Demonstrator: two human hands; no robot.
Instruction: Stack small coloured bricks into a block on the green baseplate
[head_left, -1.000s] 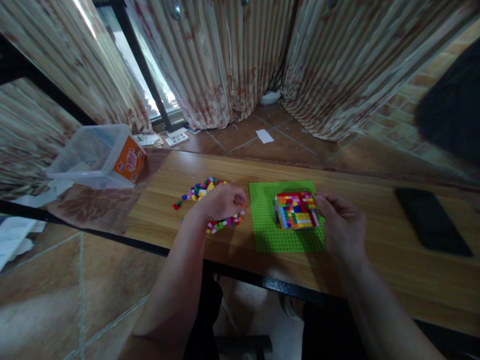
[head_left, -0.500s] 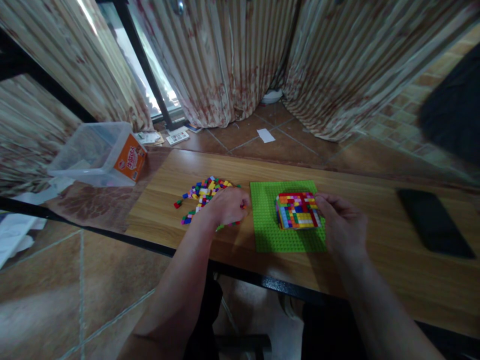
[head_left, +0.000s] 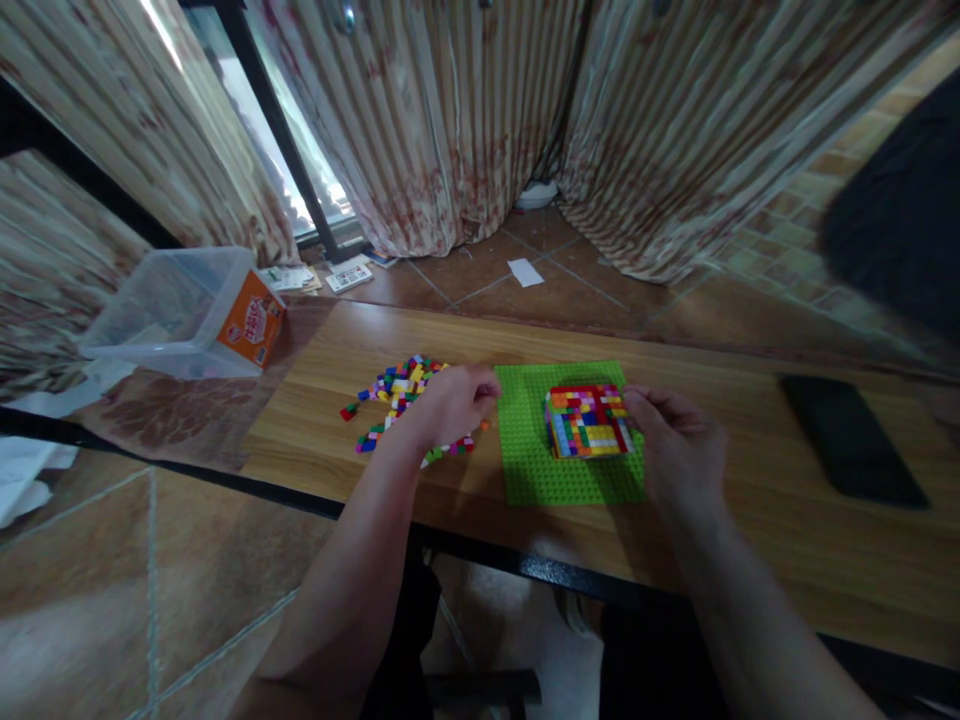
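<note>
A green baseplate (head_left: 529, 470) lies on the wooden table (head_left: 750, 500). On it stands a multicoloured block of stacked bricks (head_left: 587, 420). My right hand (head_left: 675, 445) rests at the block's right side, fingers curled against it. To the left of the plate lies a pile of small loose coloured bricks (head_left: 397, 390). My left hand (head_left: 450, 400) is over the pile's right part, fingers closed; what they hold is hidden.
A clear plastic tub with an orange label (head_left: 187, 312) stands at the table's far left. A black phone (head_left: 847, 440) lies at the right. Curtains hang behind the table, and papers lie on the tiled floor.
My left hand has shifted a little right, toward the baseplate's edge, uncovering more of the loose bricks. The right hand has stayed at the block.
</note>
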